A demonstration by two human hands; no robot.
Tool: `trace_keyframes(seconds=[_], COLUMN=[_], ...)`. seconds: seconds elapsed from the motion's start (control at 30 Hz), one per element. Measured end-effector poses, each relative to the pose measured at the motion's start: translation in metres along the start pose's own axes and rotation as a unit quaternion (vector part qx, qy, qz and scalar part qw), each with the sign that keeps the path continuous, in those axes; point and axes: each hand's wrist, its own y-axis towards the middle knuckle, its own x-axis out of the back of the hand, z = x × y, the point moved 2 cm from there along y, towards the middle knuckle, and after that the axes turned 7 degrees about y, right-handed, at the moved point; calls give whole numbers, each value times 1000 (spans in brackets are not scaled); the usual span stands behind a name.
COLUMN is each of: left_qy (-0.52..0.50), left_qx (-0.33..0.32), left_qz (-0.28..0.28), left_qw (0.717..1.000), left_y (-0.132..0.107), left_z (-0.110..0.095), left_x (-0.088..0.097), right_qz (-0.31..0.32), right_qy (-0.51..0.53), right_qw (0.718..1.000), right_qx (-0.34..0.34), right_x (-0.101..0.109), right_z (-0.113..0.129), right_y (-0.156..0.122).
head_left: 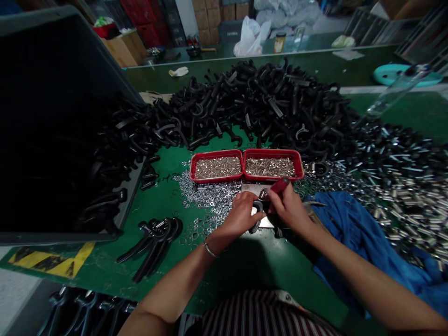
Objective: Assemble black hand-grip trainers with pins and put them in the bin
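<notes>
My left hand (243,212) is closed around a black curved plastic part (256,220), holding it on a small metal plate (254,189) on the green table. My right hand (289,205) grips a red-handled tool (280,185), its tip at the part between my hands. Just beyond stand two red trays (245,151) side by side, filled with small silver metal pieces. Loose silver washers (206,196) lie scattered in front of the trays.
A big heap of black curved parts (266,102) covers the far table. A dark bin (52,130) stands at left. Several assembled black parts (154,240) lie near left. Silver pieces (402,186) spread at right, beside a blue cloth (353,233).
</notes>
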Motion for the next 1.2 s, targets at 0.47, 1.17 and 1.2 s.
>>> trace_keyframes(seconds=[0.47,1.17,1.2], left_qy=[-25,35,42], left_qx=[18,34,34], left_qz=[0,-8,-12], left_qw=[1000,999,998], left_y=[0,-2,-3], left_z=[-1,-7,-6], left_x=[3,3,3], right_qz=[-23,90,94], right_qy=[202,71,135], right_qw=[979,993,986], right_qx=[-10,37,37], right_x=[27,-2,0], right_z=[-31,29,36], right_y=[-12,-12,-17])
